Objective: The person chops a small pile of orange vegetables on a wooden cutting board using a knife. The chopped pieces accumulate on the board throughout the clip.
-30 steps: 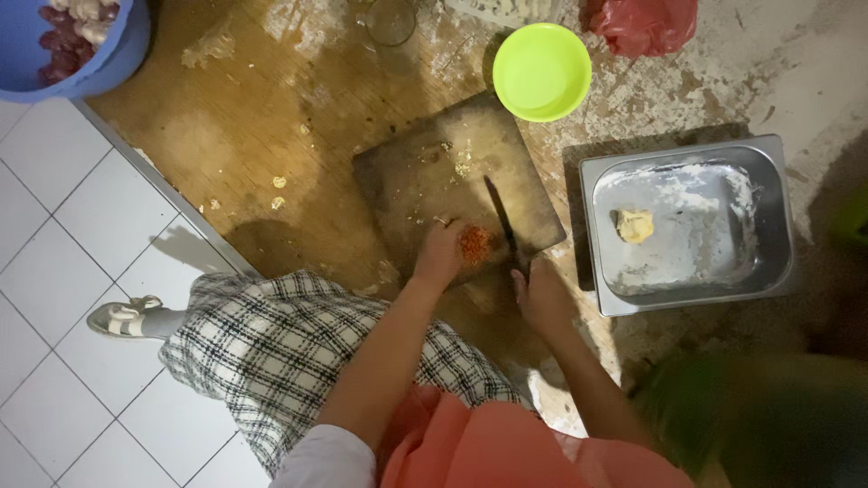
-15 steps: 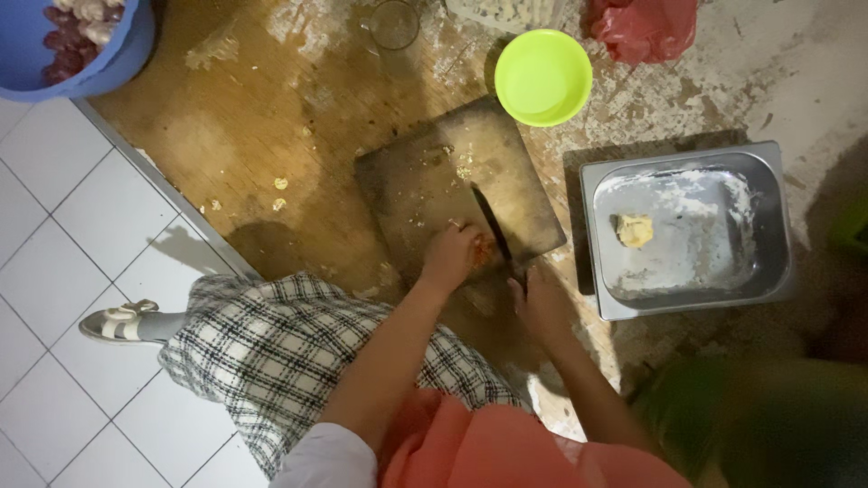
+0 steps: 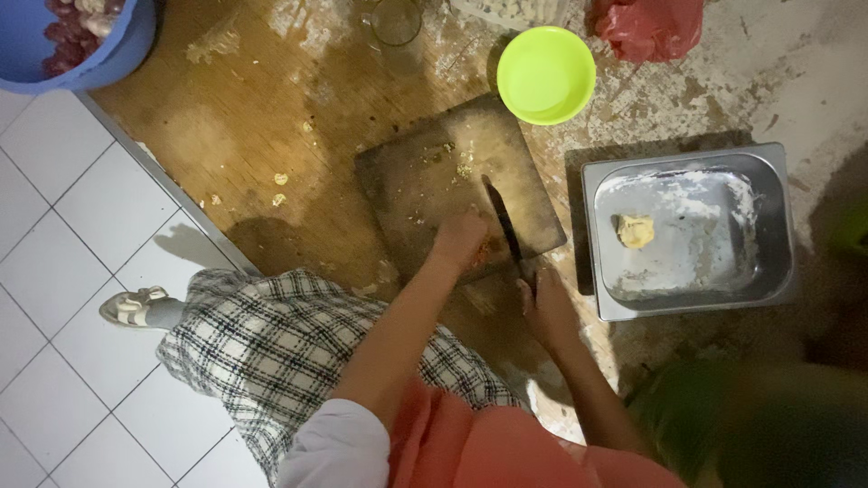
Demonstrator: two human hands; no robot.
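Head view: a small orange piece of food [image 3: 489, 250] is pinned under the curled fingers of the left hand [image 3: 459, 239] near the front edge of a dark cutting board [image 3: 425, 181] lying on the floor. The right hand [image 3: 545, 303] is closed around the handle of a knife [image 3: 503, 220], its blade set just beside the piece. The food looks light, soft and likely slippery, so it is best held from above with fingertips tucked back. A green bowl [image 3: 546, 74] and metal tray [image 3: 692, 230] lie beyond the board's far and right edges.

Blue tub [image 3: 86, 41] cropped; red bag [image 3: 651, 25] cropped
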